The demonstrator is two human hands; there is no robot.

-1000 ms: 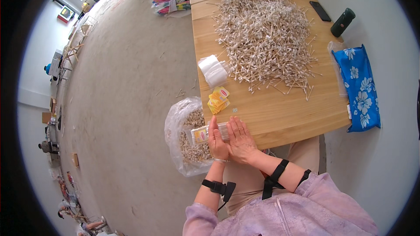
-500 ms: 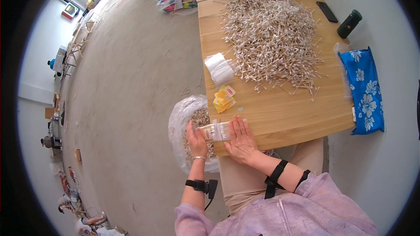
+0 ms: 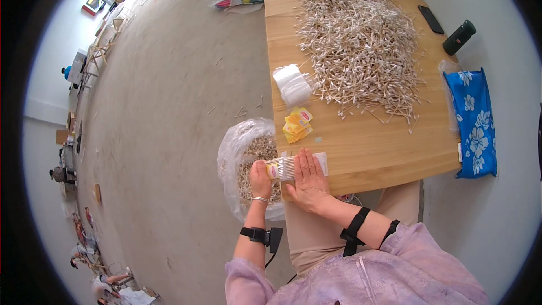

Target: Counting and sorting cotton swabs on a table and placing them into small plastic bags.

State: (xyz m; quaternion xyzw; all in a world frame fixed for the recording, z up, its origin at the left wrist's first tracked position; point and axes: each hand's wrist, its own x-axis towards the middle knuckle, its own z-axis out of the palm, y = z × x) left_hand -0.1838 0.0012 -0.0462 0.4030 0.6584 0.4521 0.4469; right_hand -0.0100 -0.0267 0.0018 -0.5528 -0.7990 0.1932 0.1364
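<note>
A clear packet of cotton swabs (image 3: 287, 168) lies across the near left corner of the table, its yellow card end jutting past the edge. My left hand (image 3: 260, 181) is closed around that end, fingers curled in. Flat on the packet's other part rests my right hand (image 3: 310, 183), fingers stretched out and holding nothing. The packet's clear end shows beyond the right fingers; its middle is partly covered by them. Just farther up the table are several yellow cards (image 3: 297, 125) and a stack of clear plastic bags (image 3: 292, 86).
A big heap of loose cotton swabs (image 3: 361, 45) covers the table's far part. Below the left edge stands an open plastic sack (image 3: 230, 158) of swabs. Along the right side are a black phone (image 3: 431, 19), a dark green bottle (image 3: 459, 38) and a blue flowered pouch (image 3: 476, 124).
My left hand has gone from outstretched fingers beside the packet to a closed grip on its card end. The right hand stays flat on it. The view has shifted slightly.
</note>
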